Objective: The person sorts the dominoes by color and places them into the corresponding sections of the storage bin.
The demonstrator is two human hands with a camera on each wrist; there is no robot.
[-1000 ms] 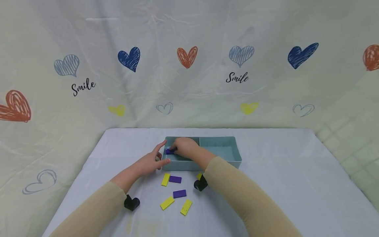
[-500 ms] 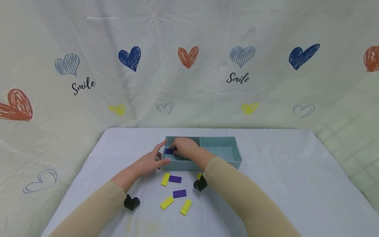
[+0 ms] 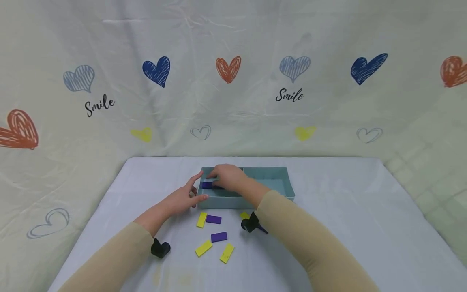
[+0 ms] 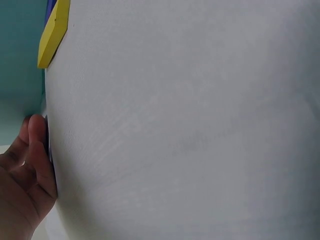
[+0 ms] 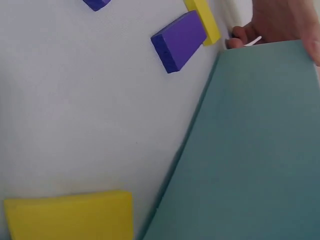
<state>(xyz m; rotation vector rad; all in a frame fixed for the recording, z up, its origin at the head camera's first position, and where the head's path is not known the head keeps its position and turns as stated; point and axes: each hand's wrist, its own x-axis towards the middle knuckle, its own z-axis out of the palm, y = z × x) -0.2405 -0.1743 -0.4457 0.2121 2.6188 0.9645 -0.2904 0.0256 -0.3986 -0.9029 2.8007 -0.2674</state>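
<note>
A teal two-compartment box (image 3: 222, 203) stands on the white-covered table. My left hand (image 3: 181, 200) spreads along its left end, the index finger reaching the back corner and the thumb at the front rim; the left wrist view shows its bent fingers against the box's outside. My right hand (image 3: 231, 178) is inside the left compartment, over dark purple blocks (image 3: 207, 185) lying in a row. Its index finger and thumb are apart, with nothing seen between them. The right hand's other fingers and part of the row are hidden. The right wrist view shows only my left hand by the box.
In front of the box lie loose purple blocks (image 3: 219, 237) and yellow blocks (image 3: 203, 248). Another yellow block (image 3: 244, 215) and a purple piece (image 3: 262, 229) are partly covered by the right wrist's black camera mount (image 3: 249, 222). A heart-print curtain (image 3: 233, 105) hangs behind the table.
My right hand has lifted slightly off the purple blocks and its fingers have parted, showing more of the row. My left hand has stayed at the box's left end.
</note>
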